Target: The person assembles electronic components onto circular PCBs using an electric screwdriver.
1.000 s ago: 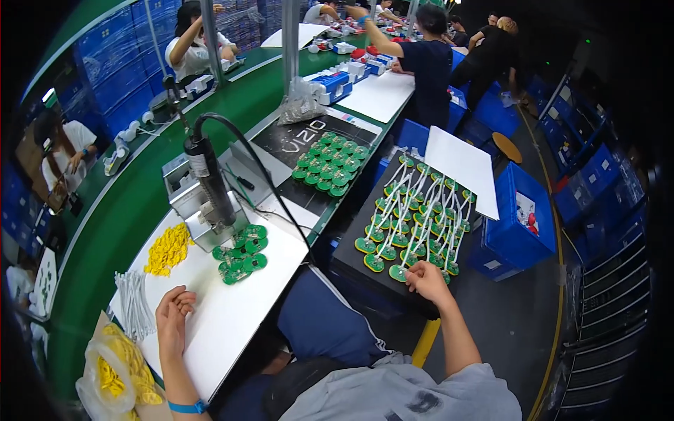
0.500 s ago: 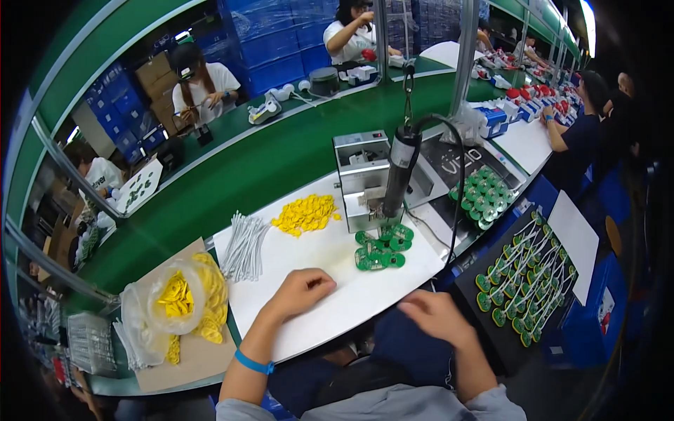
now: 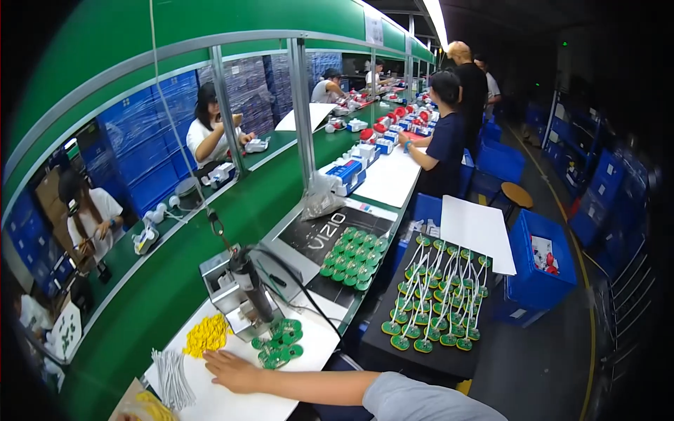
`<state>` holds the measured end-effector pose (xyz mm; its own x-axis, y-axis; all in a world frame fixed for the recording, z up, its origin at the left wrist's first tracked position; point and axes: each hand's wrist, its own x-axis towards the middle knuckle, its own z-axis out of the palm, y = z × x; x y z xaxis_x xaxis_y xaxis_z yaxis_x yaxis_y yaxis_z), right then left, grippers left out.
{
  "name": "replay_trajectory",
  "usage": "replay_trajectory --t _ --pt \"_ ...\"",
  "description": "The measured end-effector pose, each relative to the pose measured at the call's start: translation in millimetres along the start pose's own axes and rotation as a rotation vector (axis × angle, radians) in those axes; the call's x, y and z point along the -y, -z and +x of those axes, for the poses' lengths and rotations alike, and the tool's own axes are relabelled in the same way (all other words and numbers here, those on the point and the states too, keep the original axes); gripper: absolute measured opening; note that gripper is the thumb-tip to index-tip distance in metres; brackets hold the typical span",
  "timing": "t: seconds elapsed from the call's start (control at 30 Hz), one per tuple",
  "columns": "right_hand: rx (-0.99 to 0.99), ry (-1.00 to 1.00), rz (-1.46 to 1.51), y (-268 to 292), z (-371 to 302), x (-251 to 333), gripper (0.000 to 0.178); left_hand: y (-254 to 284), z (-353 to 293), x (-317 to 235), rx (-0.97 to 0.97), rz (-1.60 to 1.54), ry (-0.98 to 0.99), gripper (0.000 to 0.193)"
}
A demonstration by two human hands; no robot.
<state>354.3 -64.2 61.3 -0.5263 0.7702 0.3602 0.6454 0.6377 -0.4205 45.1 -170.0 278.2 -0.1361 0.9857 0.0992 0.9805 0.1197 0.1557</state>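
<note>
My right hand lies low over the white work surface, its fingers stretched out at the near edge of a heap of small yellow pieces. No held thing shows in it. To its left is a bundle of white wires. Several round green circuit boards are piled just to its right. Behind them stands a metal machine, with a black cylindrical tool hanging beside it on a hook and a dark cable. My left hand is out of view.
On a black board at the right, green boards with white wires stand in rows. More green boards sit on a dark box. A blue bin and a stool are farther right. A co-worker stands along the line.
The view has swung to the right. My right hand has moved from the front edge to the yellow pieces. My left hand has gone out of view.
</note>
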Motion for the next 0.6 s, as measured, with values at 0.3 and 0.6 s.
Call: replay_trajectory --t 0.3,0.6 --pt "0.008 0.011 0.133 59.2 5.6 20.2 0.027 -31.0 24.6 58.0 0.055 -0.027 -0.093 0.039" --pt "-0.242 0.03 0.062 41.4 13.7 11.5 0.03 16.6 40.0 1.5 0.07 -0.029 -0.086 0.04"
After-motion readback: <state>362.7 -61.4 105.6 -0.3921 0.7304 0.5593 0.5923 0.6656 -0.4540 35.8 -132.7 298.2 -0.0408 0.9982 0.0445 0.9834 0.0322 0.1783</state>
